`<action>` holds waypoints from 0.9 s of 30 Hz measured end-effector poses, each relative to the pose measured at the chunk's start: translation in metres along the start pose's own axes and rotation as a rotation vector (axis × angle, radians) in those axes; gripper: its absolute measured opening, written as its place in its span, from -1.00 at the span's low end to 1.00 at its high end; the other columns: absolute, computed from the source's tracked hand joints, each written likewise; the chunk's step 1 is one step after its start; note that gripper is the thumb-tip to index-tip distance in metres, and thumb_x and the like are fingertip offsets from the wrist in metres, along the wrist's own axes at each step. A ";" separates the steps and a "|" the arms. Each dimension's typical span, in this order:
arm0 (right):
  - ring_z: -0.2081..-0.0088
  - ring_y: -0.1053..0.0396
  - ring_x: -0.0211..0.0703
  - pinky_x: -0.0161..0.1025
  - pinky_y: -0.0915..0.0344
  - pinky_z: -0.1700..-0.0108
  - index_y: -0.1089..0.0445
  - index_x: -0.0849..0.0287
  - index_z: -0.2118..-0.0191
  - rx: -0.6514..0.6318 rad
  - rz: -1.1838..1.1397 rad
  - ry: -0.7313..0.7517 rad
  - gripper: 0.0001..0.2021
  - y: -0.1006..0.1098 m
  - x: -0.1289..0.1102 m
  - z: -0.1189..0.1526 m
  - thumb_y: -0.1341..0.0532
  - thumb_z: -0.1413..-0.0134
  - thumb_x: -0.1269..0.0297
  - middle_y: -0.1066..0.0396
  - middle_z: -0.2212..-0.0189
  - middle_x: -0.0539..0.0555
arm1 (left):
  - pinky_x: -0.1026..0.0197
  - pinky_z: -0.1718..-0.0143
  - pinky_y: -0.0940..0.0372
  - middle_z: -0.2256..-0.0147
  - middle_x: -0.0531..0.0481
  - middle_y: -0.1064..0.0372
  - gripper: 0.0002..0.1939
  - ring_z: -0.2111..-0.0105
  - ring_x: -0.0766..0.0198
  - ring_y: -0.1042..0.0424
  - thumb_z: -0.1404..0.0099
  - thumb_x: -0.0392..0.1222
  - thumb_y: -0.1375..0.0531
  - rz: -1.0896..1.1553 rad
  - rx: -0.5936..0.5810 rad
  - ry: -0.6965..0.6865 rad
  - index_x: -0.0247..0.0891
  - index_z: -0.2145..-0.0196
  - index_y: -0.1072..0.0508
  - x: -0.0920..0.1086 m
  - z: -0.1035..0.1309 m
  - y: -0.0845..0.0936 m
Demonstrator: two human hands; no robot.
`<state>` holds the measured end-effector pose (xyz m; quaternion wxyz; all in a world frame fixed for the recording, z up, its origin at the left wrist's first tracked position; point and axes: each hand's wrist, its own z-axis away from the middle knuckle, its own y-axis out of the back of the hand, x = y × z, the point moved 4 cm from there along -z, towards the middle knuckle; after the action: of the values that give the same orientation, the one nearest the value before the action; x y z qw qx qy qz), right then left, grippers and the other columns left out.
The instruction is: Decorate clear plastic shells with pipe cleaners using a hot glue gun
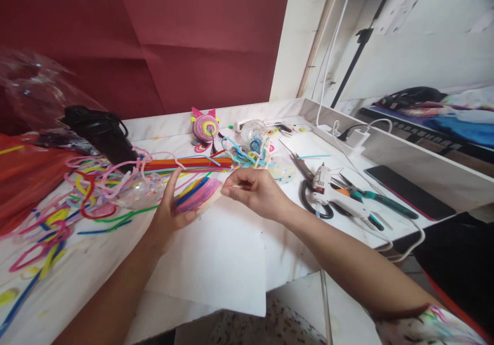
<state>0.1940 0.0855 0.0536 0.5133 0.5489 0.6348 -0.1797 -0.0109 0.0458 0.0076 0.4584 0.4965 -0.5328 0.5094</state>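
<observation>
A flat striped piece [198, 193] in pink, purple, blue and yellow is held above a white paper sheet [216, 262]. My left hand [173, 209] grips its left end, thumb along the lower edge and a finger raised behind. At the piece's right, pale end, my right hand [252, 188] pinches with thumb and index finger. Whether a separate strand lies in that pinch is too small to tell. Just behind the hands lies a bundle of orange and red pipe cleaners [204, 164].
Loose pipe cleaners [92, 185] tangle at the left near a black tool [98, 134]. A pink round figure [206, 126] stands at the back. To the right are a glue gun [335, 193], scissors [304, 173], pliers [380, 198] and a phone [409, 191].
</observation>
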 end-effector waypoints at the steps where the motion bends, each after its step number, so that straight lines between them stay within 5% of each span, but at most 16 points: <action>1: 0.53 -0.13 -0.34 -0.34 -0.07 0.48 -0.45 0.24 0.43 0.004 -0.006 -0.010 -0.66 0.001 0.001 0.000 -0.31 -0.06 0.01 -0.31 0.56 -0.04 | -0.03 0.03 -0.38 -0.11 -0.15 -0.42 0.20 -0.06 -0.14 -0.44 0.06 -0.10 -0.43 0.001 -0.007 0.002 0.03 -0.41 0.12 0.001 0.001 0.000; 7: 0.55 -0.05 -0.35 -0.34 -0.01 0.50 -0.43 0.23 0.42 0.008 -0.039 -0.085 -0.62 0.007 0.007 0.000 -0.34 -0.01 -0.06 -0.20 0.59 -0.08 | -0.04 0.07 -0.39 -0.14 -0.13 -0.39 0.16 0.01 -0.12 -0.49 0.06 -0.10 -0.43 0.033 -0.037 -0.001 0.07 -0.40 0.06 0.004 0.003 -0.002; 27: 0.54 -0.07 -0.36 -0.34 -0.01 0.49 -0.42 0.24 0.45 -0.016 -0.168 -0.124 -0.60 0.008 0.003 0.000 -0.38 0.07 -0.06 -0.18 0.61 -0.11 | -0.20 -0.13 -0.27 -0.18 -0.14 -0.37 0.10 -0.19 -0.23 -0.31 -0.01 0.04 -0.40 0.035 -0.161 -0.042 0.10 -0.40 0.07 0.002 0.006 0.002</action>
<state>0.2010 0.0902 0.0535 0.5390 0.4773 0.6472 -0.2506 -0.0131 0.0393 0.0087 0.4767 0.4592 -0.5902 0.4621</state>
